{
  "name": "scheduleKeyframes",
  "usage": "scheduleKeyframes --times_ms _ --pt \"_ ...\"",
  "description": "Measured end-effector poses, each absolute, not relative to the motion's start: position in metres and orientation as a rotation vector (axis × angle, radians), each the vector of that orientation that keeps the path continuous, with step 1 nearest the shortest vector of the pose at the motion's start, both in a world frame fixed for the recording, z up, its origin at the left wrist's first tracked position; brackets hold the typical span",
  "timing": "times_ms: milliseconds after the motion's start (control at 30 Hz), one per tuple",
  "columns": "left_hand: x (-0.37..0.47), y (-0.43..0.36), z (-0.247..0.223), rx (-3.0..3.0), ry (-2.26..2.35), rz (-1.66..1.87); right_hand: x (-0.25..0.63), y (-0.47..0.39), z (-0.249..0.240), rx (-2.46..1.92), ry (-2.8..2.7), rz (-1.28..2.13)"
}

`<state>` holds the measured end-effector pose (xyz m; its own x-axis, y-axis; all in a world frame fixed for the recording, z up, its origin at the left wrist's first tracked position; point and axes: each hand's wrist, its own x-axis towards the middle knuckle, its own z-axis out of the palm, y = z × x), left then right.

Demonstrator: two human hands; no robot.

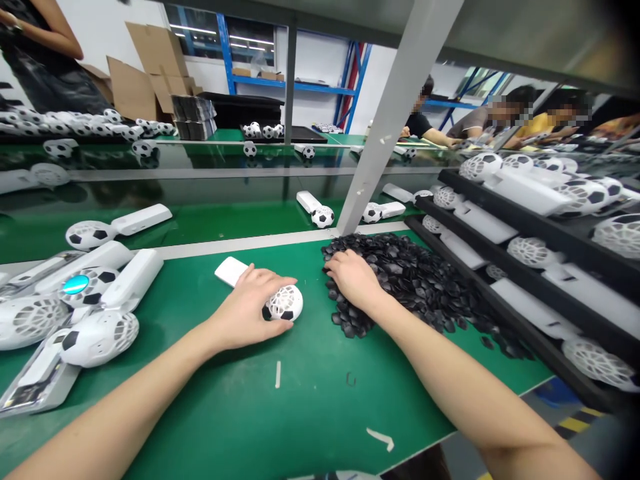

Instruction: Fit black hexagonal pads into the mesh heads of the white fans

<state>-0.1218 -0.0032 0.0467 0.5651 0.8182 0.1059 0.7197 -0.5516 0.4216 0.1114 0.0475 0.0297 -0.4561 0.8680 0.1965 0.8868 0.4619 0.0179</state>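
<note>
My left hand is closed round the ball-shaped head of a white handheld fan with a football pattern. The fan's grille and some black patches show between thumb and fingers, and its white handle sticks out behind the hand. My right hand reaches into the left side of a heap of small black plastic pieces. Its fingers are bent together and down; their tips, and whatever they may hold, are hidden.
Several football fans lie on the green table at left. At right, black trays stacked with fans stand beside the heap. A grey post rises behind it. Fans lie on the conveyor beyond; people sit at far right.
</note>
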Motion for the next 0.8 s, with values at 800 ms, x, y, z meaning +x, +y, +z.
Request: scheduleKeyframes --times_ms 800 --pt "-0.122 -0.007 0.04 2.202 1.127 0.505 0.083 -0.002 0.05 -0.857 -2.28 0.758"
